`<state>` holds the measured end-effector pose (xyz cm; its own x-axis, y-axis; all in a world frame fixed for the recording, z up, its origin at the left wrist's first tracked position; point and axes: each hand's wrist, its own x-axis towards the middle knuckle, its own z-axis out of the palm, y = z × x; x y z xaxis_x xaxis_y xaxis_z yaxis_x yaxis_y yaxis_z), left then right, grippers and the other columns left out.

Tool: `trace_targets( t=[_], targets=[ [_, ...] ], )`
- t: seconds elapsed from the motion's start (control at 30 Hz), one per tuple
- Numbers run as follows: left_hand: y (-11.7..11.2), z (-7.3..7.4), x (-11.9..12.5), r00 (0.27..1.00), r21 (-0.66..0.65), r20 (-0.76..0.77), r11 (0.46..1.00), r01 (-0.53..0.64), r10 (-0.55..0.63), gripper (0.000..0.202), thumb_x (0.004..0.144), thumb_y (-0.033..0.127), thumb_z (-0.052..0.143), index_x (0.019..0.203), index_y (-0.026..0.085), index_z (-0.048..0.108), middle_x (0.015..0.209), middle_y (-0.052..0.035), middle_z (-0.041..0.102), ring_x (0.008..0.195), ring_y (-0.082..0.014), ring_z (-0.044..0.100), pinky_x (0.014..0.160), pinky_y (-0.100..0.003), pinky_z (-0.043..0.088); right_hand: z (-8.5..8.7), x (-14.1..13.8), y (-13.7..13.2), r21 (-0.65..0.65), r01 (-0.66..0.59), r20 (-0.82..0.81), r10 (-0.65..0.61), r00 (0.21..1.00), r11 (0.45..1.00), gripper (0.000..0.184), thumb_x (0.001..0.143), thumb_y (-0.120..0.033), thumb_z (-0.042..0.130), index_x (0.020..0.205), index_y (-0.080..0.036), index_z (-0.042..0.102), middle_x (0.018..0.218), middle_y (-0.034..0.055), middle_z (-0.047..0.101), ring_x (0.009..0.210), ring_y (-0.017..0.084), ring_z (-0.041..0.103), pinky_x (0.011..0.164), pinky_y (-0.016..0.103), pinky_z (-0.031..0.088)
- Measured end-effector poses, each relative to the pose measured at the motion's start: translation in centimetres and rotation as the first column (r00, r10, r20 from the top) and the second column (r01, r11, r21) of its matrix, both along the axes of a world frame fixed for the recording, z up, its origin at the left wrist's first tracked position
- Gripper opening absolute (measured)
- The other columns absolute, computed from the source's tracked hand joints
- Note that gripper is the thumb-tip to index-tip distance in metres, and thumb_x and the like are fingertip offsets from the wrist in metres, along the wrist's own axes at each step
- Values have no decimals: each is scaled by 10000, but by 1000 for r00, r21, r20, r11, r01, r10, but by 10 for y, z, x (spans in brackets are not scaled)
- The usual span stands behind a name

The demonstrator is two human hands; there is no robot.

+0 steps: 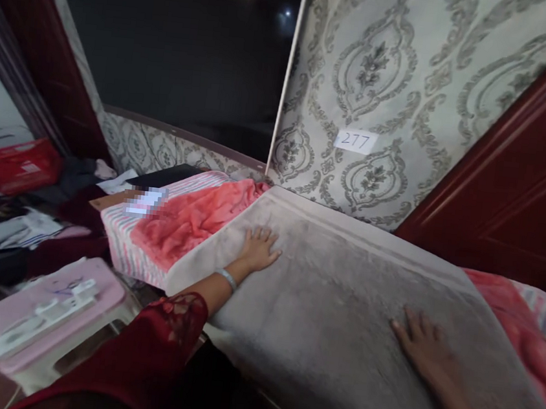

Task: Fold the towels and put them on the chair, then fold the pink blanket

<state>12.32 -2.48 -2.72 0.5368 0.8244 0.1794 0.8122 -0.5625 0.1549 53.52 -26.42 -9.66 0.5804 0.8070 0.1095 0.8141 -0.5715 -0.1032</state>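
A grey plush towel (332, 289) lies spread flat before me, with paler bands along its far side. Flat on its left part rests my left hand (259, 248), fingers spread, a bracelet (227, 279) around the wrist. My right hand (424, 344) lies on the right part of the towel, slightly blurred, its fingers apart. Neither hand grips anything. Coral-red plush fabric (188, 218) shows beyond the towel's left edge, over a striped cloth (126, 251). More coral fabric (519, 321) sticks out at the right.
At lower left, a pink-topped stool (103, 284) bears a white power strip (46, 317). Clothes (31, 231) and a red bag (18, 165) are piled at left. A large dark screen (182, 45) and patterned wall stand behind, with a paper marked 277 (356, 140).
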Motion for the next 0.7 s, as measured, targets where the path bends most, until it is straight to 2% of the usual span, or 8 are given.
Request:
trace_targets(
  t=[0.13, 0.23, 0.33, 0.43, 0.57, 0.7],
  targets=[
    [-4, 3, 1, 1000, -23, 1, 1000, -1, 1, 689, 990, 609, 317, 1565, 238, 398, 1660, -120, 325, 1538, -395, 209, 1215, -650, 131, 4, -98, -10, -72, -144, -70, 139, 988, 987, 769, 938, -681, 196, 1597, -318, 356, 1665, 75, 278, 1526, 378, 221, 1122, 701, 303],
    [-3, 4, -3, 1000, -42, -10, 999, 15, -15, 703, 990, 622, 298, 1570, 234, 388, 1666, -122, 308, 1544, -375, 208, 1229, -625, 122, 12, -136, -18, -60, -181, -23, 180, 983, 982, 753, 951, -652, 183, 1602, -310, 346, 1663, 66, 288, 1539, 349, 191, 1154, 683, 258],
    [4, 5, -20, 999, -67, -27, 998, 19, -21, 704, 989, 622, 304, 1570, 233, 388, 1675, -118, 289, 1553, -343, 205, 1246, -583, 105, 18, -145, -22, -50, -168, -13, 167, 986, 985, 737, 958, -611, 173, 1592, -290, 369, 1657, 69, 302, 1533, 342, 215, 1155, 672, 265],
    [14, 7, -52, 998, -89, -46, 995, -41, 37, 699, 999, 586, 298, 1587, 209, 347, 1693, -120, 232, 1567, -335, 156, 1249, -586, 84, 20, -139, -24, -49, -172, -46, 170, 984, 984, 770, 936, -636, 168, 1588, -283, 379, 1665, 64, 283, 1531, 352, 219, 1155, 675, 264],
    [21, 11, -100, 990, -133, -75, 983, -125, 116, 668, 1012, 522, 299, 1604, 213, 296, 1698, -103, 220, 1567, -330, 159, 1241, -587, 147, 11, -128, -22, -6, -175, -84, 174, 981, 985, 837, 888, -688, 162, 1581, -281, 394, 1661, 63, 292, 1529, 370, 217, 1152, 693, 257],
    [11, 11, -132, 986, -150, -84, 976, -156, 145, 638, 1013, 478, 333, 1590, 205, 327, 1676, -121, 278, 1552, -307, 224, 1237, -548, 199, -1, -119, -17, 49, -178, -92, 182, 979, 983, 860, 844, -710, 195, 1557, -293, 436, 1636, 71, 346, 1511, 390, 259, 1138, 717, 267]
  ],
)
